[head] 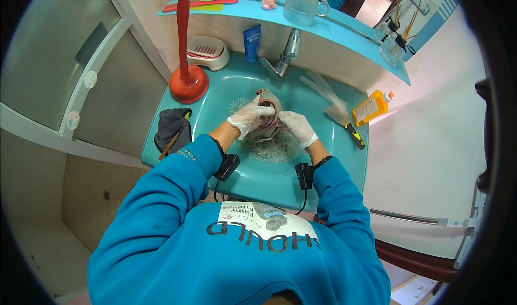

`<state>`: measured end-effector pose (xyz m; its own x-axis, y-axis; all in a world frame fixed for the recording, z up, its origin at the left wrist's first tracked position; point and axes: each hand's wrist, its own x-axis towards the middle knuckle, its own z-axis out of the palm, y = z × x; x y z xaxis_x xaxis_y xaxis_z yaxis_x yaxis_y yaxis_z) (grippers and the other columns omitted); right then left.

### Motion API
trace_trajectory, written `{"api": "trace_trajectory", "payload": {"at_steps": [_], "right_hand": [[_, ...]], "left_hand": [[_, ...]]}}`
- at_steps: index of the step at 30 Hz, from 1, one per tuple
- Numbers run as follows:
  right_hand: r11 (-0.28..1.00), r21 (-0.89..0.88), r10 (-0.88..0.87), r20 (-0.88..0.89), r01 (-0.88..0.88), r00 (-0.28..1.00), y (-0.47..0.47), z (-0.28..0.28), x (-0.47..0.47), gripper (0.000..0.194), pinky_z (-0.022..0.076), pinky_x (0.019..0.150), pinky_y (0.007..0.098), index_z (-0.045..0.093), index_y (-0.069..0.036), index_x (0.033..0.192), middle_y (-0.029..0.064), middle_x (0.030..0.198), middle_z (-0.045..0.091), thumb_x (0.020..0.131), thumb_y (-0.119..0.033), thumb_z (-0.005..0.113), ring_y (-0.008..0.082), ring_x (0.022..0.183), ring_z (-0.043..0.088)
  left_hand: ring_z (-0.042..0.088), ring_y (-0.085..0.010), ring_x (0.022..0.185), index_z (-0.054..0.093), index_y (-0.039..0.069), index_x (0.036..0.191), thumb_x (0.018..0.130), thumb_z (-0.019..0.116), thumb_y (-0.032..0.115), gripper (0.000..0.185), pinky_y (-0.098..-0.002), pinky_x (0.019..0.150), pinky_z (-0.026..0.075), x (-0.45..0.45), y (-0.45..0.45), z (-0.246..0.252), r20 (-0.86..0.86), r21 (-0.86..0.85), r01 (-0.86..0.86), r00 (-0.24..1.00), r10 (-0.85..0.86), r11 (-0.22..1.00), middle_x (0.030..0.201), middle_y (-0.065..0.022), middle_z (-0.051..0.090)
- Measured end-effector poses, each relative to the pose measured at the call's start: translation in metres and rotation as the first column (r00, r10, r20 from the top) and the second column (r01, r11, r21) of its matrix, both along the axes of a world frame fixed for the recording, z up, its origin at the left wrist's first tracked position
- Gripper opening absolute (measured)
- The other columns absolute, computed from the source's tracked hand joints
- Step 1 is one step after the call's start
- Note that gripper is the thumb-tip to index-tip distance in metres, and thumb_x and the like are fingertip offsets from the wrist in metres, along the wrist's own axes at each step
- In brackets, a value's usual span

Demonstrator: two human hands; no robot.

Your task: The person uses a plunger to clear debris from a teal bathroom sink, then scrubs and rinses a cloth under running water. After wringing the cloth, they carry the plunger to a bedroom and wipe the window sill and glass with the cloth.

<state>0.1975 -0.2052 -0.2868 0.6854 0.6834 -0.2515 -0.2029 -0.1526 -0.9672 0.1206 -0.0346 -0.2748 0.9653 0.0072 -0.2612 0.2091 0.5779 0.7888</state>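
Over the basin of a green washbasin (226, 185), both hands hold a wet grey item with reddish edging (271, 99); a shoe or folded cloth, I cannot tell which. My left hand (251, 117) wears a thin whitish glove and grips its left side, thumb near a dark opening. On the right side, my right hand (298, 126), gloved likewise, pinches the edge with its fingertips. White suds (274, 151) lie in the basin beneath the item, hiding part of its lower side. A chrome faucet (290, 48) stands behind it.
A red plunger (189, 84) stands at the left rear, near a soap dish (208, 50) and a blue tube (251, 42). A dark cloth (171, 127) lies left. To the right are a scraper (343, 117) and a yellow bottle (370, 107). A blue shelf (258, 12) holds a glass mug (302, 4).
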Motion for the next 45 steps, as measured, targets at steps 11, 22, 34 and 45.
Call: {"api": "trace_trajectory", "payload": {"at_steps": [11, 22, 34, 45], "right_hand": [[0.992, 0.124, -0.003, -0.053, 0.009, 0.999, -0.018, 0.004, 0.007, 0.019, 0.0479, 0.072, 0.0247, 0.063, -0.001, 0.097, 0.0011, 0.087, 0.063, 0.086, -0.016, 0.059, 0.0091, 0.077, 0.058], [0.958, 0.230, -0.184, 0.046, 0.169, 0.982, -0.065, 0.018, 0.051, 0.026, 0.0450, 0.082, 0.0332, 0.053, -0.006, 0.107, 0.0031, 0.102, 0.055, 0.093, -0.027, 0.046, 0.0151, 0.093, 0.053], [0.965, 0.090, -0.259, 0.227, 0.245, 0.939, -0.067, 0.032, 0.053, 0.020, 0.0414, 0.077, 0.0239, 0.060, -0.003, 0.095, 0.0004, 0.089, 0.059, 0.088, -0.020, 0.054, 0.0095, 0.082, 0.052], [0.945, 0.201, -0.293, 0.171, 0.258, 0.941, -0.078, 0.049, 0.047, 0.019, 0.0415, 0.081, 0.0257, 0.062, -0.001, 0.093, 0.0034, 0.093, 0.060, 0.085, -0.015, 0.054, 0.0131, 0.088, 0.054]], "left_hand": [[0.053, -0.0147, 0.077, 0.052, 0.012, 0.098, 0.081, 0.059, 0.016, 0.019, -0.0323, 0.070, 0.045, -0.004, 0.031, -0.001, -0.059, 0.151, -0.219, 0.971, 0.230, 0.964, 0.084, -0.0010, 0.054], [0.059, -0.0182, 0.086, 0.052, 0.006, 0.097, 0.083, 0.058, 0.013, 0.017, -0.0388, 0.079, 0.052, -0.030, 0.088, 0.013, 0.007, -0.093, -0.345, 0.938, 0.347, 0.934, 0.096, -0.0065, 0.058], [0.049, -0.0114, 0.072, 0.051, 0.011, 0.110, 0.064, 0.047, -0.006, 0.048, -0.0299, 0.067, 0.048, -0.042, 0.100, 0.057, 0.105, 0.534, -0.226, 0.974, 0.201, 0.815, 0.096, -0.0034, 0.047], [0.046, -0.0092, 0.073, 0.056, 0.006, 0.099, 0.063, 0.048, -0.003, 0.039, -0.0191, 0.070, 0.039, -0.064, 0.114, 0.067, 0.169, 0.320, -0.186, 0.976, 0.137, 0.929, 0.091, -0.0011, 0.050]]}}
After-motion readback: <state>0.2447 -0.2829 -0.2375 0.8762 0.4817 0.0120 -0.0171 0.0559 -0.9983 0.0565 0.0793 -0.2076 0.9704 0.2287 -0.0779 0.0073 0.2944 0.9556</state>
